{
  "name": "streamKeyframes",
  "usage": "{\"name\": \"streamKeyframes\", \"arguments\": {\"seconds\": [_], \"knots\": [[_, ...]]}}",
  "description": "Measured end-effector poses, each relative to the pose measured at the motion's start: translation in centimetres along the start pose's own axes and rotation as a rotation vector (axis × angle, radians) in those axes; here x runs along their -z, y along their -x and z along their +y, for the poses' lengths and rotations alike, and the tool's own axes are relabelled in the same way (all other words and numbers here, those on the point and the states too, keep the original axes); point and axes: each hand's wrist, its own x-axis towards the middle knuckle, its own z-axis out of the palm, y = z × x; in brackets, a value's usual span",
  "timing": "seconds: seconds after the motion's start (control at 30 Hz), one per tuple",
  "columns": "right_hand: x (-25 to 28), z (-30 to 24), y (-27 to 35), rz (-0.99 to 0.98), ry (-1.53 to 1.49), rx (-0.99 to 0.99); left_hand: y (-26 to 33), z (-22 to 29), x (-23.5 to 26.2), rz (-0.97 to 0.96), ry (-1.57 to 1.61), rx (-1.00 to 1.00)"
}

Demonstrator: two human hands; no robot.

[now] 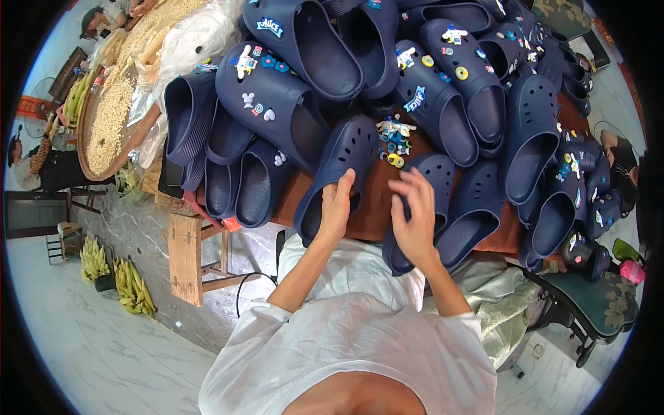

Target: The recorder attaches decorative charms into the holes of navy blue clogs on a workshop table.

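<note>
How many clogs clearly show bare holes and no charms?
4: the clog in your left hand, one partly behind your right hand, one just right of that, and one farther right, higher in the picture. Others may be hidden.

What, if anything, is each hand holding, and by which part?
Left hand: a dark blue clog, at the rim of its foot opening, near the holed toe. Right hand: nothing visible held, fingers apart.

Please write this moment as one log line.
left hand: holds navy clog | right hand: nothing visibly held | charms: heaped on brown tabletop
</note>
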Motion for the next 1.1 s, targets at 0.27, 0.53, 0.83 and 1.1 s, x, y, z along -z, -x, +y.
{"name": "streamKeyframes", "arguments": {"seconds": [0.27, 0.53, 0.83, 1.1], "knots": [[3.5, 1.8, 3.9, -0.081, 0.401, -0.001, 1.5, -1.0, -0.8, -0.074, 0.207, 0.077], [3.9, 0.8, 2.9, -0.101, 0.45, -0.005, 3.6, -2.3, -1.3, -0.067, 0.36, 0.145], [1.7, -2.4, 3.7, -0.217, 0.15, -0.015, 4.6, 0.3, -2.5, -0.141, 0.487, 0.066], [1.1, -3.2, 3.3, -0.216, -0.191, -0.43, 5.2, 1.1, -3.8, -0.364, 0.439, 0.012]]}}
